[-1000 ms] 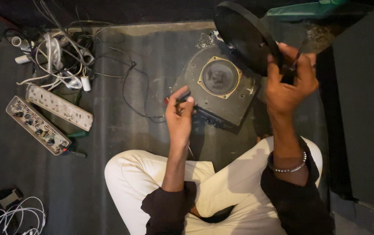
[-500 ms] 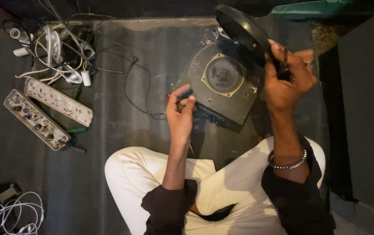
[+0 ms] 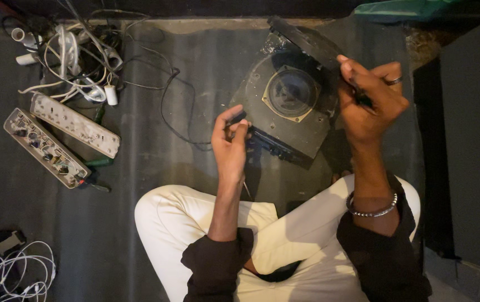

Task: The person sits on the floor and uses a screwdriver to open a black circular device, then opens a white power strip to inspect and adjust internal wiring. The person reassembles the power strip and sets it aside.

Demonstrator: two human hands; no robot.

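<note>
Black disc: a flat round plate (image 3: pixel 307 42), tilted on edge at about 1 o'clock of the unit, its lower rim close over the unit's far corner.
Right hand: the right hand (image 3: pixel 371 100) curls shut around the disc's near rim, thumb and fingers pressed on it; a ring and a wrist bangle show.
Left hand: the left hand (image 3: pixel 231 142) sits at 9 o'clock of the unit, fingertips pinched on something small and dark; what it is cannot be told.
Unit: a dark square box (image 3: pixel 290 109) on the floor, with a round cone in a tan frame facing up and a row of small knobs along its near edge.
Doing it well: the disc wants a firm hold near its rim and a steady tilt, so its edge does not scrape the cone; the small piece is safer kept pinched low over the floor, where a drop is easy to find.
Surroundings: two opened power strips (image 3: pixel 61 137) lie at 9 o'clock, a tangle of white cables (image 3: pixel 77 61) at 10 o'clock, more white cord (image 3: pixel 10 274) at 7 o'clock.
Seat: the person sits cross-legged in pale trousers (image 3: pixel 284 240).
</note>
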